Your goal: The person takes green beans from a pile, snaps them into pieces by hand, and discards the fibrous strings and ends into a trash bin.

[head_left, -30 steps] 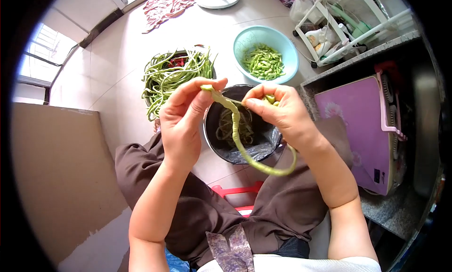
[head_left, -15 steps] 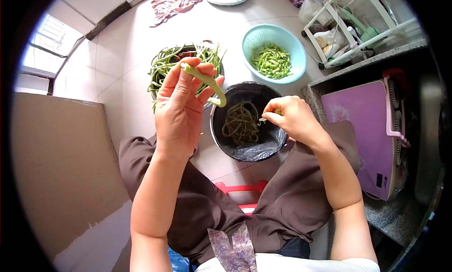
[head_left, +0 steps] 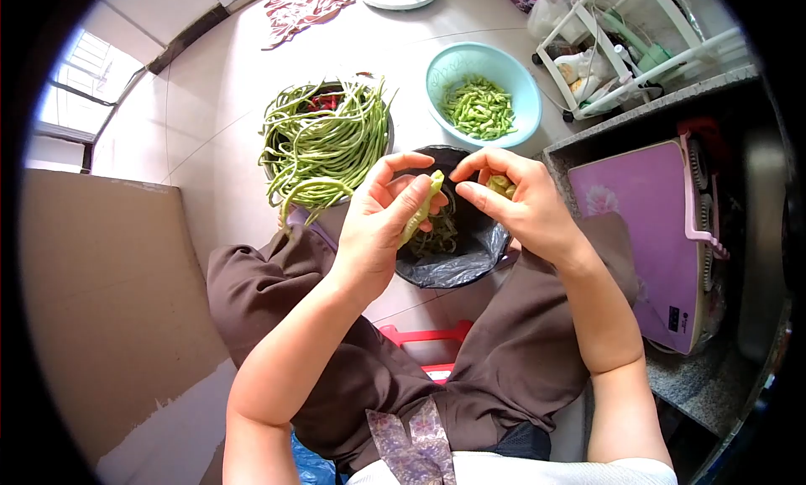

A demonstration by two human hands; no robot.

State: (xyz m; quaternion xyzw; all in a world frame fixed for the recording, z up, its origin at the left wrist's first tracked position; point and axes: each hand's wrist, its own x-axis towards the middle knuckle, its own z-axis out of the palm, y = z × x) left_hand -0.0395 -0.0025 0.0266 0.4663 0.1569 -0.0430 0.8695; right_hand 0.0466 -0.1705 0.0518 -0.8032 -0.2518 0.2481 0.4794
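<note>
My left hand (head_left: 378, 220) is closed around a pale green long bean (head_left: 424, 206), its tip pointing up between thumb and fingers. Close beside it, my right hand (head_left: 533, 204) curls over some short bean pieces (head_left: 501, 186), with thumb and forefinger slightly apart. Both hands are above a bin lined with a black bag (head_left: 457, 271), where stringy green scraps (head_left: 437, 237) lie. Beyond my left hand, a heap of whole long beans (head_left: 332, 141) fills a round container, with something red among them. A light blue basin (head_left: 439, 69) holds cut bean pieces (head_left: 478, 107).
A white rack (head_left: 600, 107) with bags and bottles stands at the far right. A purple panel with a pink handle (head_left: 638, 233) leans under a stone counter to my right. Cardboard (head_left: 109, 267) stands on the left, and a pink cloth (head_left: 311, 6) lies on the floor.
My left hand has come down and to the right with its bean, uncovering the heap of long beans. My right hand has stayed nearly in place; its thumb and forefinger have parted.
</note>
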